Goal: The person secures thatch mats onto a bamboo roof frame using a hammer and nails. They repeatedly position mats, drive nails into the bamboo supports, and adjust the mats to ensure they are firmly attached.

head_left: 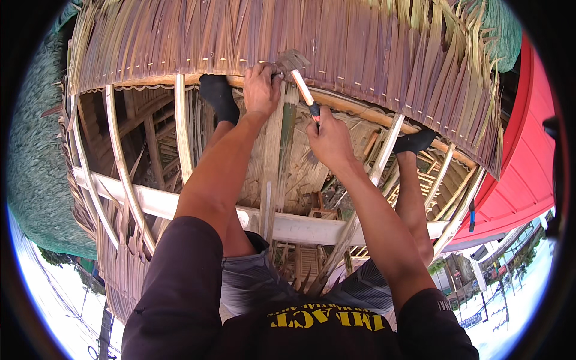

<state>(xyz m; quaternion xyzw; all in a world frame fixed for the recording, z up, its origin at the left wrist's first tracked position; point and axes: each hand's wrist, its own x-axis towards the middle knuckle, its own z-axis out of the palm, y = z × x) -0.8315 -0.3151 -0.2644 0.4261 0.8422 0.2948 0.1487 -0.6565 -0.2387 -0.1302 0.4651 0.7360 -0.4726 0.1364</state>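
A hammer [303, 88] with a white and black handle is in my right hand [332, 141], its fingers wrapped round the grip. The metal head lies against the lower edge of the palm thatch [240, 36], just right of my left hand [262, 91]. My left hand is closed at that edge, fingertips together at the top of an upright wooden rafter [273, 153]. Whatever those fingertips hold is too small to name. Along the thatch's lower edge runs a curved wooden batten [342, 103], with a row of pale stitches in the leaves above it.
My feet in black socks [219, 96] rest on the frame, wide apart. A white crossbeam [294, 228] spans below my arms, and gaps between rafters open to the structure beneath. A red metal roof [522, 156] lies to the right, green netting [45, 156] to the left. Another tool [472, 217] hangs at right.
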